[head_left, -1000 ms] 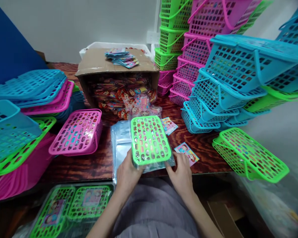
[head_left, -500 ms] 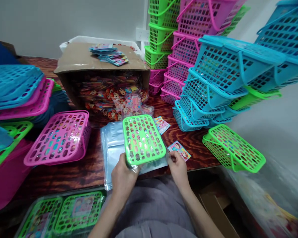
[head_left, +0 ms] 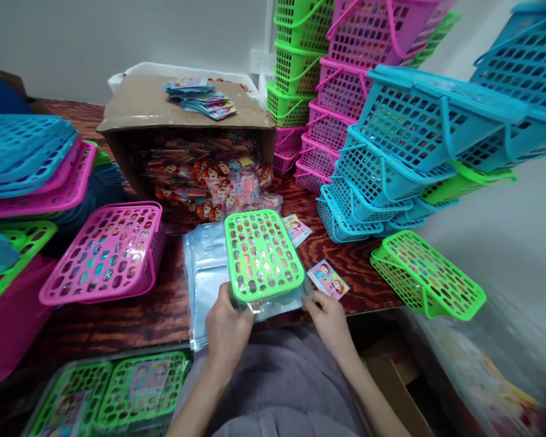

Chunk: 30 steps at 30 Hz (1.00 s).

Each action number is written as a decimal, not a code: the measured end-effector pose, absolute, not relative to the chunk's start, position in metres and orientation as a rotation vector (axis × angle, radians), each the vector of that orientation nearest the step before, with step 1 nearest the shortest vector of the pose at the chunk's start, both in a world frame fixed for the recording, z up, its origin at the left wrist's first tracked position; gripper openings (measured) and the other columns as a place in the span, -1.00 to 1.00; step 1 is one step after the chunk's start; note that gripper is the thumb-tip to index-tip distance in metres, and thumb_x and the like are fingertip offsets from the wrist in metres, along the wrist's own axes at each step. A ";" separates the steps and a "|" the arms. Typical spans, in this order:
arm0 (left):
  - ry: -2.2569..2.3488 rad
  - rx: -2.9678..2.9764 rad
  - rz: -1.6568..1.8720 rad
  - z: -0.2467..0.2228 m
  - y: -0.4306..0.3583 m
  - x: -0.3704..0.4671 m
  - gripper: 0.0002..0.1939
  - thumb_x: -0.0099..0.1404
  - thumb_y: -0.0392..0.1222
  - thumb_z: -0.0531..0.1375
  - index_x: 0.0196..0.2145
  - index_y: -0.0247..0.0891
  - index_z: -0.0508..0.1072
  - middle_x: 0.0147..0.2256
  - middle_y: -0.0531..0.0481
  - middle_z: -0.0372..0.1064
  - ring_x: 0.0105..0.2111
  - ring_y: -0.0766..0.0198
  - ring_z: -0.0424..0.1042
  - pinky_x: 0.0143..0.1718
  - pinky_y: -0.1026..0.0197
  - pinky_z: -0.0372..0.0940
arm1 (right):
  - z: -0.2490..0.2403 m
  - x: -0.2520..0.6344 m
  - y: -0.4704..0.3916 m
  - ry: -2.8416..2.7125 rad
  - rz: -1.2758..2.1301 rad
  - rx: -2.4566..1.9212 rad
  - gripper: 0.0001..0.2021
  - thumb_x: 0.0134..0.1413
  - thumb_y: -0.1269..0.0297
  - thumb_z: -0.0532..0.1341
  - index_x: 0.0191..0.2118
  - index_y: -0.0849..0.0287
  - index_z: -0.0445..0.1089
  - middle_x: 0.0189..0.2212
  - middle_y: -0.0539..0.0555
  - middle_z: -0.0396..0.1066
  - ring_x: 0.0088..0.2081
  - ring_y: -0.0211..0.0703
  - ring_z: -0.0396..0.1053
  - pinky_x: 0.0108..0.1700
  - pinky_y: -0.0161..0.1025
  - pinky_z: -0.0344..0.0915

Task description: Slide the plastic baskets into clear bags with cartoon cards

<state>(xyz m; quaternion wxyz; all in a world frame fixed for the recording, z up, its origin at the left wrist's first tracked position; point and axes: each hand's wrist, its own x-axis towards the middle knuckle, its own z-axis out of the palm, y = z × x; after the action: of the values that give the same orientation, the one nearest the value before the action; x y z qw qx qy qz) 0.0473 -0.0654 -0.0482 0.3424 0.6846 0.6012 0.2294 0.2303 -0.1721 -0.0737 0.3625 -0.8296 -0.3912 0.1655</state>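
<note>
With my left hand (head_left: 227, 331) gripping the green basket's (head_left: 261, 255) near corner, my right hand (head_left: 330, 318) should pinch the clear bag (head_left: 279, 306) beside it taut, I reckon.

Brightly, evenly lit; glare on clear bags (head_left: 207, 273); blurred right of blue baskets (head_left: 418, 133); bowed toward edges.

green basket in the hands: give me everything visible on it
The green basket looks like glossy plastic, with a flat lid pierced by rows of oval holes; colourful items show through them. It sits level on a stack of clear bags on the wooden table, partly inside a clear bag. The left hand grips its near edge; the right hand holds the bag beside it.
</note>
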 end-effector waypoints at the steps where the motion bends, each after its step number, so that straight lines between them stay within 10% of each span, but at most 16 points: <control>1: 1.570 1.780 0.576 -0.051 -0.067 0.046 -0.69 0.17 -0.02 0.30 -0.20 -0.15 0.32 -0.42 0.07 0.44 -0.40 0.11 0.43 -0.38 0.22 0.16 | -0.075 0.229 -0.173 -1.022 0.418 -2.140 -0.65 0.20 0.12 0.10 -0.59 0.11 0.29 -0.62 -0.03 0.31 -0.51 -0.17 0.28 -0.42 -0.27 0.11; 6: 1.512 1.815 0.735 -0.065 -0.074 0.046 -0.45 0.20 -0.01 0.31 0.08 -0.23 0.30 -0.12 -0.14 0.46 -0.10 -0.06 0.48 -0.15 0.02 0.35 | -0.070 0.217 -0.171 -1.010 0.161 -2.160 -0.81 0.20 0.16 0.12 -0.23 0.15 0.37 -0.26 0.14 0.43 -0.26 -0.01 0.38 -0.21 -0.16 0.22; 10: 1.347 1.977 1.085 -0.073 -0.073 0.050 0.12 0.15 0.13 0.36 0.42 -0.20 -0.20 0.35 -0.38 -0.10 0.32 -0.21 0.08 0.14 -0.20 0.27 | -0.059 0.211 -0.167 -1.060 0.005 -2.099 -0.81 0.30 0.19 0.07 -0.14 0.15 0.36 -0.26 0.13 0.45 -0.23 -0.03 0.41 -0.16 -0.17 0.22; 20: 1.199 2.064 1.246 -0.078 -0.068 0.056 -0.29 0.27 -0.03 0.31 0.29 -0.12 0.17 0.32 -0.24 0.05 0.26 -0.07 0.21 0.15 -0.07 0.31 | -0.054 0.207 -0.174 -1.114 -0.060 -2.034 -0.74 0.35 0.19 0.08 -0.33 0.14 0.41 -0.46 0.02 0.44 -0.43 -0.16 0.38 -0.30 -0.25 0.16; 30: 1.156 2.103 1.166 -0.084 -0.075 0.046 -0.21 0.35 -0.21 0.19 0.41 -0.14 -0.09 0.34 -0.25 0.06 0.31 -0.03 0.15 0.23 -0.09 0.25 | -0.068 0.217 -0.172 -0.949 0.202 -2.068 -0.70 0.24 0.04 0.17 -0.04 0.12 0.37 -0.34 0.06 0.54 -0.37 -0.08 0.48 -0.32 -0.26 0.31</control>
<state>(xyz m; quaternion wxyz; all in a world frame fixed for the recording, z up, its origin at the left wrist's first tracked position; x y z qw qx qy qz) 0.0460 -0.0753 -0.0841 0.2345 0.7663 0.4211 0.4249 0.2166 -0.1717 -0.0679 0.4157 -0.8233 -0.3780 0.0805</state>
